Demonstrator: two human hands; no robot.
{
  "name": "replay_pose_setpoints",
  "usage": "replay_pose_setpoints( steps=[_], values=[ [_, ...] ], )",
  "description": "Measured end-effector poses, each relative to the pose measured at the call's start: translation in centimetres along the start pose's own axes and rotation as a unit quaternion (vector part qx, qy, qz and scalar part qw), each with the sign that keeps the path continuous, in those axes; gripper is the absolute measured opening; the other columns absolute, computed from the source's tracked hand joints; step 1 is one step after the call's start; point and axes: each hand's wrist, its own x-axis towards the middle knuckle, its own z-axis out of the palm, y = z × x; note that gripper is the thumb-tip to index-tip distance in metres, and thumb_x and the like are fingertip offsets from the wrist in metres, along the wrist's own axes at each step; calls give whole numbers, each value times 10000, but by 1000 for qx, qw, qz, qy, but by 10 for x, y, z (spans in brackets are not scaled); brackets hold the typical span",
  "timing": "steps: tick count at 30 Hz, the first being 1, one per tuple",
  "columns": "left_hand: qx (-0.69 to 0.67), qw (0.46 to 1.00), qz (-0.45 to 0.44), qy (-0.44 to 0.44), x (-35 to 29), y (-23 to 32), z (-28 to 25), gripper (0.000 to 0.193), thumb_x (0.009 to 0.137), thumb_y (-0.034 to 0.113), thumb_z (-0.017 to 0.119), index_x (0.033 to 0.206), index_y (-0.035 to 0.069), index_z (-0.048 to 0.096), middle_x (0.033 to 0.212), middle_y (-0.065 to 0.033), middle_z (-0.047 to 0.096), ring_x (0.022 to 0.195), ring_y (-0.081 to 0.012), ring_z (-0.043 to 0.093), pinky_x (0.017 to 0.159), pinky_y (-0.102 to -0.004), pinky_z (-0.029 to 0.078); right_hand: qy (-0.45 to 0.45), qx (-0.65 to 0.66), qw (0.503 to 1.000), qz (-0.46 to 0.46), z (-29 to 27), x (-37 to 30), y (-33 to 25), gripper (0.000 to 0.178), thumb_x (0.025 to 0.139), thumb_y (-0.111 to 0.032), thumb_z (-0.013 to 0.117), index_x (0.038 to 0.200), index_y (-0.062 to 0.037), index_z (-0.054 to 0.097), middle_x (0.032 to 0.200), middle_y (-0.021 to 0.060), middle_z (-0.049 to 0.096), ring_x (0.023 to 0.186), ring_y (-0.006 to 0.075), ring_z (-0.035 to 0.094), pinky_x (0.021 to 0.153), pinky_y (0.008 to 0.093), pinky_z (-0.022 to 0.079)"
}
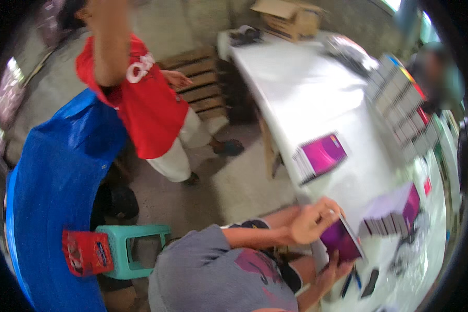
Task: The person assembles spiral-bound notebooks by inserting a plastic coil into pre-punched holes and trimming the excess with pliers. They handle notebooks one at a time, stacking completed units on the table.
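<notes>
My left hand [313, 224] pinches the upper edge of a purple-covered booklet [343, 242], its thumb and fingers bent together. From below, my right hand [334, 271] grips the same booklet, with fingers lying over its cover. The booklet is tilted above the near edge of the white table. Close to my right hand lie a blue-handled tool [352, 283], like pliers, and a small black object [370, 283]. Beyond my hands sit a stack of purple-covered booklets [325, 154] and a taller purple stack [395, 213], both with dark marks along an edge.
The white table [296, 73] carries a cardboard box [287, 21], tall stacks of booklets [400, 99] and clear plastic [411, 255]. A person in a red shirt [145, 104] stands left, another [439, 78] far right. A green stool [122, 249] and blue tarp [52, 182] are left.
</notes>
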Motion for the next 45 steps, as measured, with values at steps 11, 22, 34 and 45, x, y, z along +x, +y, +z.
replay_pose_setpoints(
  steps=[11,22,34,45],
  values=[
    [114,982,138,58,14,4,-51,224,827,30,624,1044,7,572,1106,-161,602,1034,-219,573,883,-327,438,0,174,983,57,36,51,-25,544,797,-21,652,1281,4,403,1100,141,580,900,161,588,730,271,493],
    [170,957,23,234,79,-62,-116,377,958,298,458,1261,80,508,1216,-63,543,1078,-137,489,909,-267,368,-190,84,978,15,141,183,-14,468,837,-111,638,1251,37,479,1063,132,599,863,145,582,716,273,488],
    [98,957,-36,270,93,-92,-99,433,974,395,354,1092,27,551,1008,-105,602,910,-189,549,833,-297,408,-170,-231,956,-52,142,204,37,459,931,-363,477,1194,8,537,1151,118,563,1081,201,505,940,322,374],
    [18,928,19,371,109,-96,-80,434,978,314,380,969,-31,644,849,-88,646,769,-146,564,734,-269,443,28,156,987,26,180,191,85,216,915,-172,513,948,17,613,900,58,598,800,109,536,723,228,430]
  ],
)
